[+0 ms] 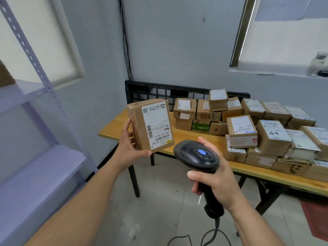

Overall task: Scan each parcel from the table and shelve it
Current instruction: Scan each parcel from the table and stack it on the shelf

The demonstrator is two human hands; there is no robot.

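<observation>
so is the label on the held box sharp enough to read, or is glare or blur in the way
Head view: the label on the parcel in the left hand is sharp, with no glare; the window is blown out; the wide lens bends the shelf upright; the jar on the sill is blurred.

parcel label (157, 125) print too small; scanner cable (216, 226) cut at bottom edge; shelf box (5, 75) cropped left

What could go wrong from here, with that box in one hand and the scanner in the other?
The left hand grips the parcel only along one side, so it might slip. The scanner in the right hand trails a cable looping on the floor, which could snag or trip.
</observation>
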